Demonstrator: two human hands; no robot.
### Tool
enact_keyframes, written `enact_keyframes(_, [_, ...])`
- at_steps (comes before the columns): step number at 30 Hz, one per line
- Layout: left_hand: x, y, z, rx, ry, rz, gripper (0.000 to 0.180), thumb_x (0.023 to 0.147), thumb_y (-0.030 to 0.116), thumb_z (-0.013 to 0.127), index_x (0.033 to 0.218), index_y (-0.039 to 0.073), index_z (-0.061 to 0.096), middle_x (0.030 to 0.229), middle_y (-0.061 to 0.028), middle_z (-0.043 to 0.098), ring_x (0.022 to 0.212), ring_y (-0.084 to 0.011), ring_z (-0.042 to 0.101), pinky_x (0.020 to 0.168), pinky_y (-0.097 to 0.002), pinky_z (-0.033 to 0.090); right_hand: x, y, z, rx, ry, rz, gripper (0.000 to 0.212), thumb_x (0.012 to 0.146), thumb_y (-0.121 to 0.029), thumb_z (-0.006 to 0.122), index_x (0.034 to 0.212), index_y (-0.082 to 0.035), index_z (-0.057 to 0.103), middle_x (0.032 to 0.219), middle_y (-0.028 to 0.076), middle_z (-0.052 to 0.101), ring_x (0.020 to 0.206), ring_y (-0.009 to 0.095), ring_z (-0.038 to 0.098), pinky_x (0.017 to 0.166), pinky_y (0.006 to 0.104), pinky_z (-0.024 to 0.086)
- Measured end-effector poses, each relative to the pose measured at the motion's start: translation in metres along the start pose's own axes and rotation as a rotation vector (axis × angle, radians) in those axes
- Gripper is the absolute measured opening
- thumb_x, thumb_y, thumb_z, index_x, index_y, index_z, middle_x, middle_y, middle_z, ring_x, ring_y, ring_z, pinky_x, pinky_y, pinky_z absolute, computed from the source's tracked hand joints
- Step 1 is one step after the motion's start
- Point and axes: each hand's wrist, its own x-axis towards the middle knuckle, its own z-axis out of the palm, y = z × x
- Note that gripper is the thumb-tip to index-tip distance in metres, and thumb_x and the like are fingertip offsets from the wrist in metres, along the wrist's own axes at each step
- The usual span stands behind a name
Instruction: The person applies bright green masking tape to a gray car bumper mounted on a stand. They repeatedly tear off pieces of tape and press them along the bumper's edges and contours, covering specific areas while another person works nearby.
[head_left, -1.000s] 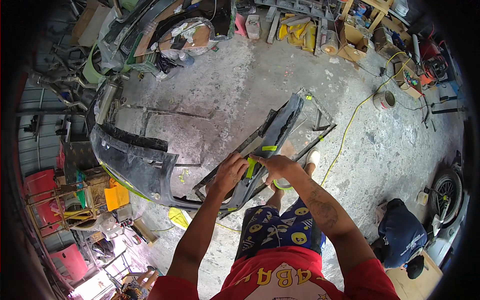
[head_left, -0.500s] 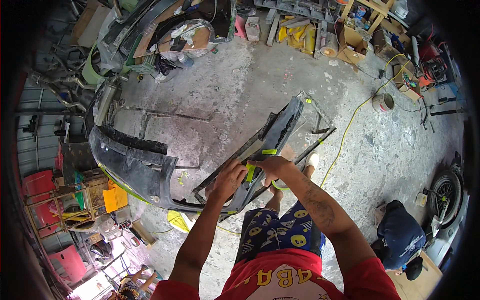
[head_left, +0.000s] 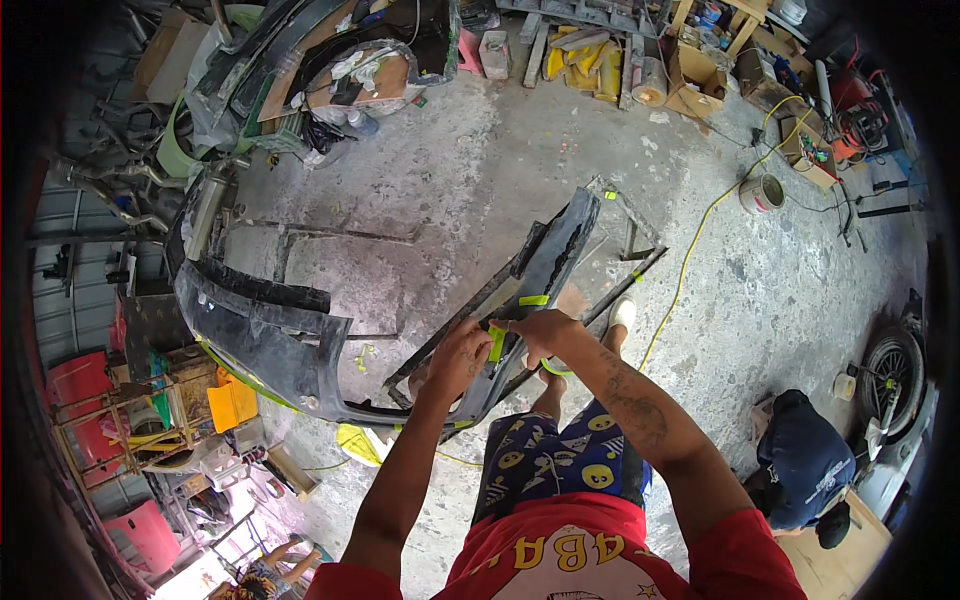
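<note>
A dark grey car bumper (head_left: 262,326) with sanded, patchy paint lies in front of me, its right arm rising past my hands. My left hand (head_left: 458,357) is at this arm, fingers bent together at the end of a bright green tape strip (head_left: 497,345). Close beside it, my right hand (head_left: 541,333) reaches its thumb and finger toward the same strip. Under the right palm shows a roll of green tape (head_left: 557,371), partly hidden by that hand. Another short strip of green tape (head_left: 534,300) sticks across the bumper just beyond my fingers.
A metal frame (head_left: 350,234) stands under and around the bumper. A yellow cable (head_left: 690,255) runs over the concrete floor at right, near a bucket (head_left: 764,194). A crouching person (head_left: 803,462) is at lower right by a wheel (head_left: 892,385). Cardboard boxes (head_left: 697,80) stand at the back.
The whole view has shifted slightly. Both hands stay at the same green strip on the bumper, with only small finger movement.
</note>
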Motion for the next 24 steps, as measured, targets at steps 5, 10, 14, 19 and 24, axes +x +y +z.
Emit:
enact_keyframes(5, [0.004, 0.001, -0.002, 0.025, -0.063, -0.031, 0.011, 0.091, 0.012, 0.067, 0.090, 0.002, 0.065, 0.097, -0.0129, 0.058, 0.098, -0.0341, 0.060, 0.084, -0.0443, 0.052, -0.001, -0.006, -0.001, 0.021, -0.026, 0.066, 0.113, 0.069, -0.021, 0.092, 0.158, -0.045, 0.027, 0.115, 0.011, 0.071, 0.111, 0.035, 0.068, 0.090, 0.0500, 0.056])
enact_keyframes(10, [0.004, 0.000, -0.001, 0.073, -0.079, 0.017, 0.011, 0.091, 0.013, 0.067, 0.090, 0.001, 0.067, 0.096, -0.0136, 0.059, 0.102, -0.0347, 0.057, 0.089, -0.0435, 0.051, -0.001, -0.003, 0.003, 0.019, 0.005, 0.053, 0.114, 0.069, -0.022, 0.092, 0.158, -0.047, 0.026, 0.113, 0.011, 0.071, 0.111, 0.034, 0.068, 0.090, 0.0515, 0.056])
enact_keyframes(14, [-0.004, 0.000, -0.004, 0.113, -0.088, 0.047, 0.011, 0.091, 0.012, 0.066, 0.091, 0.001, 0.068, 0.098, -0.0136, 0.059, 0.100, -0.0349, 0.058, 0.089, -0.0436, 0.051, -0.002, -0.001, 0.007, 0.003, 0.018, 0.051, 0.114, 0.069, -0.022, 0.091, 0.159, -0.046, 0.025, 0.113, 0.011, 0.071, 0.109, 0.034, 0.069, 0.088, 0.0502, 0.056])
enact_keyframes(19, [-0.008, 0.007, -0.011, 0.048, -0.071, 0.018, 0.011, 0.091, 0.008, 0.065, 0.099, 0.001, 0.069, 0.098, -0.0134, 0.059, 0.099, -0.0339, 0.059, 0.087, -0.0426, 0.052, -0.011, 0.003, 0.012, -0.017, 0.078, -0.005, 0.114, 0.071, -0.020, 0.089, 0.161, -0.042, 0.022, 0.107, 0.011, 0.073, 0.103, 0.034, 0.071, 0.085, 0.0473, 0.057])
enact_keyframes(24, [-0.009, 0.001, -0.001, 0.028, -0.049, 0.074, 0.035, 0.090, 0.001, 0.061, 0.125, 0.004, 0.066, 0.104, -0.0148, 0.056, 0.100, -0.0340, 0.058, 0.088, -0.0431, 0.051, -0.010, 0.006, 0.014, -0.062, 0.091, -0.062, 0.111, 0.072, -0.028, 0.086, 0.162, -0.036, 0.021, 0.097, 0.016, 0.072, 0.097, 0.036, 0.071, 0.081, 0.0459, 0.057])
